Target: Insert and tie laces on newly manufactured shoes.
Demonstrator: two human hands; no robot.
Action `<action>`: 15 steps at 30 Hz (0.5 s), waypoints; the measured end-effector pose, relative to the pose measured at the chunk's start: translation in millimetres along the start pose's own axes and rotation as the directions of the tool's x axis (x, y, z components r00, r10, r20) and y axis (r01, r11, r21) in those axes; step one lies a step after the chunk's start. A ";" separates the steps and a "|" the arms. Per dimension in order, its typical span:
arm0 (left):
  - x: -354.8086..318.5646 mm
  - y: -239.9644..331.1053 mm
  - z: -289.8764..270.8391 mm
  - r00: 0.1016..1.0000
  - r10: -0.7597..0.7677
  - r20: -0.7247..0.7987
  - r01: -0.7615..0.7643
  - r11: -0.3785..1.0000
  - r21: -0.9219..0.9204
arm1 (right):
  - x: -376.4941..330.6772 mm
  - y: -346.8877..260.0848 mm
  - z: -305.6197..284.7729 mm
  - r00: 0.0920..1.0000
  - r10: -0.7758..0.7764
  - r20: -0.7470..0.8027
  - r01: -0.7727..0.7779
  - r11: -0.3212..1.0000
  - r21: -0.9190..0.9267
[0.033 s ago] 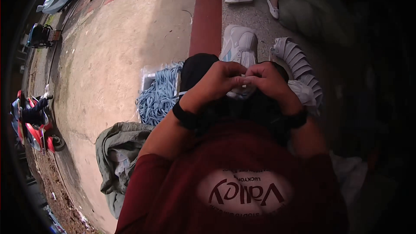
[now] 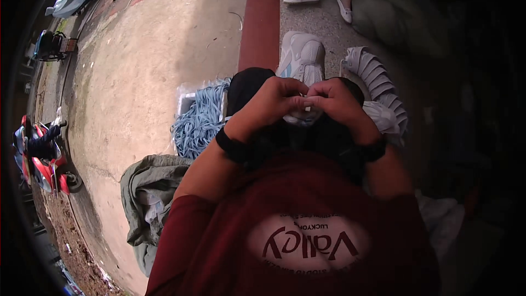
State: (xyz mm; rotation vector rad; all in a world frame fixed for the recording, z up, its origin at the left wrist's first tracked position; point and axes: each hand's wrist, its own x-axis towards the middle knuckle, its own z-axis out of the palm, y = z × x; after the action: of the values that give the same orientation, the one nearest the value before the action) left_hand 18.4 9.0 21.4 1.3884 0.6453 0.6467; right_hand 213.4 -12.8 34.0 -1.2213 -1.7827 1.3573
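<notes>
— Hands first: what are they doing?

— Both are drawn together over the lap, knuckles up. The left hand (image 2: 272,100) and the right hand (image 2: 335,101) meet fingertip to fingertip, pinching a small pale piece (image 2: 304,104) between them. It is too small and too covered by the fingers to tell its material.

— Closed on it, then?

— Curled tight around it, yes, thumbs and forefingers pressed in. Each wrist carries a black band, the left one (image 2: 232,145) broad and matte.

— And right under the hands?

— A white sneaker (image 2: 303,57) lies just beyond the knuckles, its upper smooth and padded, toe pointing away. Just to the right of the right hand sits a second pale shoe (image 2: 378,85) with a ribbed, layered surface like stacked fins.

— Anything to the left?

— Near the left wrist, a loose heap of light-blue laces or cords (image 2: 200,123), thin and tangled, spilling from a clear plastic wrapper. Below that, beside the left forearm, a crumpled grey-green cloth bag (image 2: 145,197), soft and creased.

— The ground?

— Rough, stained concrete (image 2: 142,66) spreads left of the hands, with a smooth dark-red strip (image 2: 262,22) running away from them and speckled stone paving to the right of it. Well apart on the far left, a red scooter (image 2: 41,159) stands at the edge.

— Clothing?

— A dark-red shirt (image 2: 230,252), plain knit, with a pale oval print on the chest.
</notes>
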 end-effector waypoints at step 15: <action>42.7 -72.5 26.7 0.816 0.433 -0.382 0.047 0.609 0.792 | 61.3 87.7 -7.6 0.914 0.144 -0.378 -0.119 0.989 0.090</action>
State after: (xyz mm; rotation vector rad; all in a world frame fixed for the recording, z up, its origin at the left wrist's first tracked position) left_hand 69.3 17.5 -50.3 2.1426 1.3620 1.0413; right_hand 222.4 51.5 -51.4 -1.4772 -1.3924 1.1395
